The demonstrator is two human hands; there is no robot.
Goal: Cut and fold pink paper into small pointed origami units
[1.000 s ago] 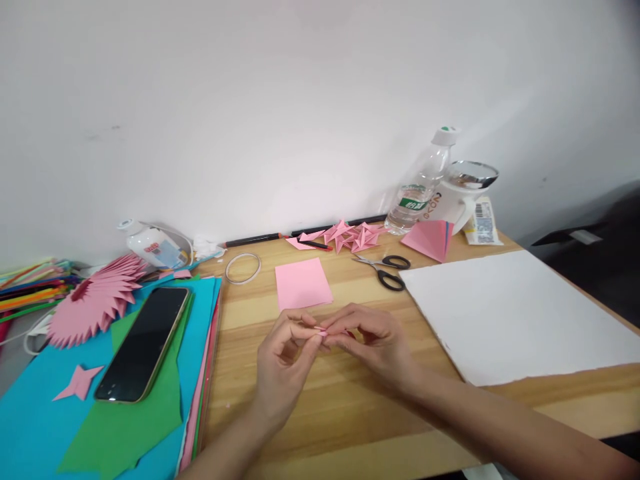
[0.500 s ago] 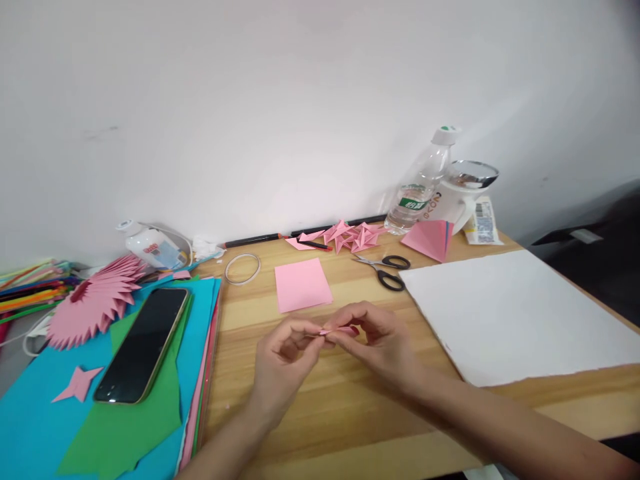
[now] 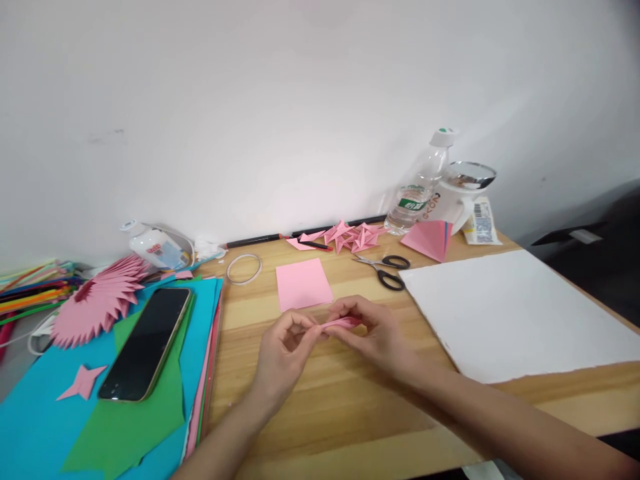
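Between my two hands is a small folded piece of pink paper (image 3: 341, 323), held just above the wooden table. My left hand (image 3: 286, 353) pinches its left end between thumb and fingers. At the other end my right hand (image 3: 377, 337) grips it, thumb below and fingers curled over the top, so part of the paper is hidden. Just beyond the hands lies a stack of square pink paper (image 3: 304, 285). Several folded pink paper stars (image 3: 353, 236) sit near the wall, and scissors (image 3: 385, 268) with black handles rest to their right.
At left, a phone (image 3: 146, 343) lies on green and blue paper (image 3: 30, 427), near a pink pleated paper ring (image 3: 97, 307). A white board (image 3: 520, 320) covers the right side. A water bottle (image 3: 417, 190) and white mug (image 3: 453, 200) stand behind. A tape ring (image 3: 244, 269) lies left of centre.
Both hands have risen slightly with the folded pink paper, and more of its edge shows between them. The view has shifted a little.
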